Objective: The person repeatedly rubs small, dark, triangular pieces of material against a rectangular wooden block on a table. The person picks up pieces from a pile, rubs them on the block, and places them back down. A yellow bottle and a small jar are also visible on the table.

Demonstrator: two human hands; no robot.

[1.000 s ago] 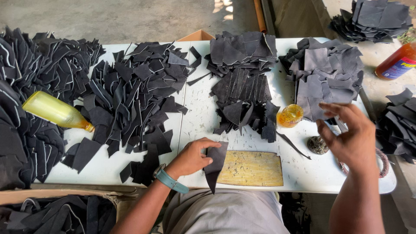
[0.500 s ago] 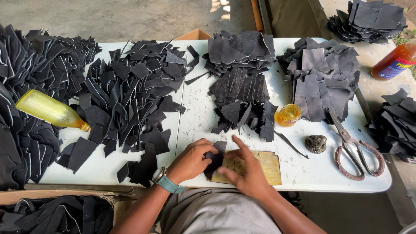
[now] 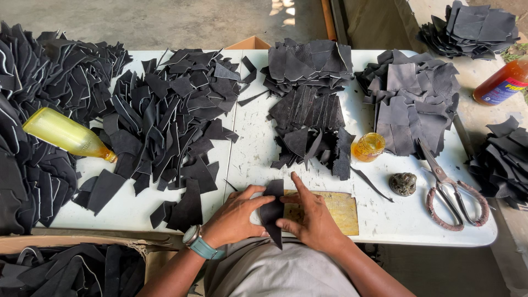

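Both of my hands hold one black leather piece (image 3: 273, 212) at the near edge of the white table (image 3: 407, 217). My left hand (image 3: 234, 217), with a teal wristwatch, grips its left side. My right hand (image 3: 311, 217) pinches its right side, with the index finger stretched along the piece. The piece lies partly over a tan cutting board (image 3: 341, 212) under my right hand. A heap of black cut pieces (image 3: 170, 121) lies to the left and a stacked pile (image 3: 311, 118) straight ahead.
A yellow bottle (image 3: 66, 135) lies on its side at left. A small amber jar (image 3: 368, 147), a dark stone (image 3: 403, 183) and large scissors (image 3: 454, 192) sit at right, beside grey pieces (image 3: 412, 104). An orange bottle (image 3: 503, 82) stands far right. A box of scraps (image 3: 71, 269) is below left.
My right hand came back from the scissors side at the right and joined my left hand on the black piece over the tan board.
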